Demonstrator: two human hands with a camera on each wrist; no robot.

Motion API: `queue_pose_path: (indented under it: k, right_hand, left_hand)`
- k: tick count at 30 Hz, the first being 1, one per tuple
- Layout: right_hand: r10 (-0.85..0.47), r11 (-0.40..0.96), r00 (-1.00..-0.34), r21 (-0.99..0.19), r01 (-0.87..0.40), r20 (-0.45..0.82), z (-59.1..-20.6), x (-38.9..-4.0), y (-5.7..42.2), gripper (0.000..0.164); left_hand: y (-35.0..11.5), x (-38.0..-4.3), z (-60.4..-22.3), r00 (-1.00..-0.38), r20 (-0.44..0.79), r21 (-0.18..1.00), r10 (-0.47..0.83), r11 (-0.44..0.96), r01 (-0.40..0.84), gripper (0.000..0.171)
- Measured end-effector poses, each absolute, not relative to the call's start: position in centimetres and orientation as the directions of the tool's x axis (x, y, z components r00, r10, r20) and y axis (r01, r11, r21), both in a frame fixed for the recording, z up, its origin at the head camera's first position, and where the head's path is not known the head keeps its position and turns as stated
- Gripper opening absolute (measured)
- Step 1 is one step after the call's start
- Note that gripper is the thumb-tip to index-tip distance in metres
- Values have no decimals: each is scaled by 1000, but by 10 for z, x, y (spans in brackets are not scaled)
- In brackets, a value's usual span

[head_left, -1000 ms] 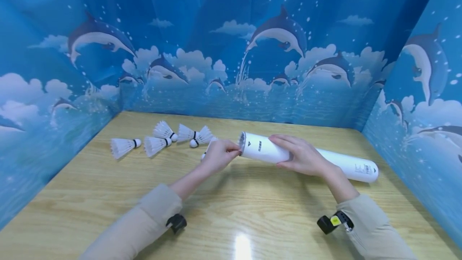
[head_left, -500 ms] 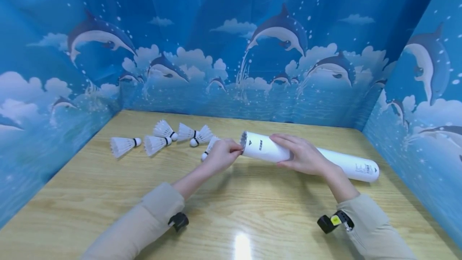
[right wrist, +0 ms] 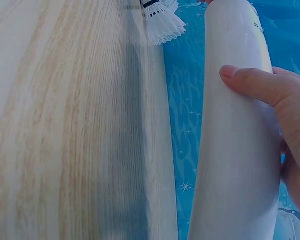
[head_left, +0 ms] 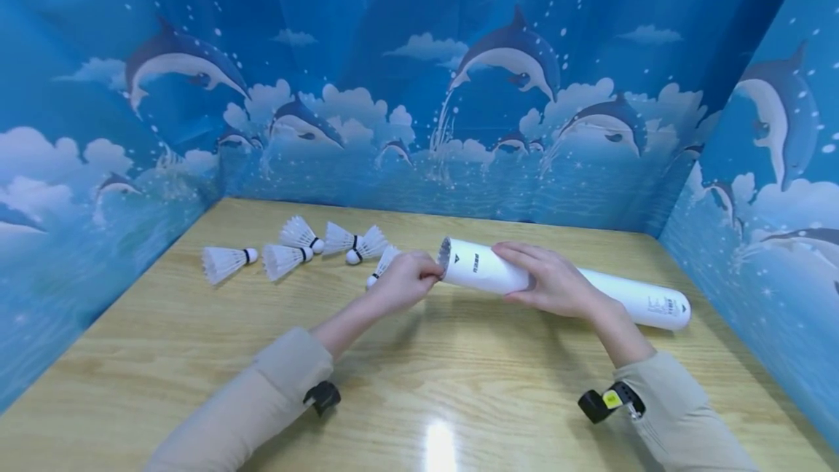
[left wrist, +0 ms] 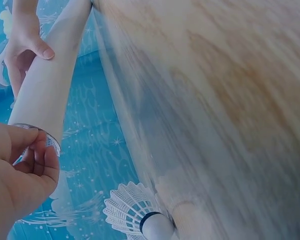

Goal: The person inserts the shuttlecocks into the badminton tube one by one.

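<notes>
1. Find the white shuttlecock tube (head_left: 483, 266) slanting across the right half of the wooden surface (head_left: 393, 406), toward the back edge, with mouth facing the left side and closed end pointing to the right edge.
2. Note the right hand's (head_left: 550, 279) grip: clamped on the tube around mid-length, with thumb along the near side and fingers over the top.
3. Note the left hand's (head_left: 408, 279) grip: thumb and fingertips together in a pinch at the tube's mouth, apparently clamped on the skirt edge of the inner shuttlecock (head_left: 444, 252). Impossible to tell the exact contact, being partly hidden behind the fingers.
4. Brace the tube firmly with the right hand against rolling or sliding, but without squeezing the wall out of round; any narrowing would probably jam the skirt.
5. Guide the pinch straight along the tube's length, not sideways across the rim, to avoid catching the skirt. Impossible to judge inward or outward travel from this pose.
6. Spread the pinch over more than one rib where possible; expect a light, springy skirt, likely to bend under a hard tug.
7. Answer any sticking with a slight twist rather than a jerk.
8. Mind the six loose shuttlecocks (head_left: 286, 261) between the left hand and the surface's back-left corner, especially the nearest one (head_left: 385, 262), just beyond the knuckles.
</notes>
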State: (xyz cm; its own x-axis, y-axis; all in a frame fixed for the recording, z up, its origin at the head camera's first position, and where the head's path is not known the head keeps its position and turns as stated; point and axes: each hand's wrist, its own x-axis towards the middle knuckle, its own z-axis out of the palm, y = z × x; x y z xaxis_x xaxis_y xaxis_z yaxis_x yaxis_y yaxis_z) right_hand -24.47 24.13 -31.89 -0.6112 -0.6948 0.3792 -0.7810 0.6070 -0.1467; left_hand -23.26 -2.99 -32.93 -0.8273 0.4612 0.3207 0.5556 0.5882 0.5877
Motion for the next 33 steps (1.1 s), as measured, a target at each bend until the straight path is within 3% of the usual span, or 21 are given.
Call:
queue_pose_path:
  k: [11, 23, 33]
  right_hand:
    - [-698, 601, -603, -142, -786, 385, -321, -245, 240, 78]
    - [-694, 611, -610, -136, -780, 382, -322, -244, 242, 79]
    - [-691, 599, -598, -141, -788, 405, -321, -245, 244, 78]
  left_hand:
    - [-51, -232, -332, -902, 230, 708, 366, 573, 413, 12]
    - [-105, -232, -336, -944, 215, 792, 252, 520, 319, 18]
    - [-160, -234, -334, -954, 285, 699, 98, 659, 277, 23]
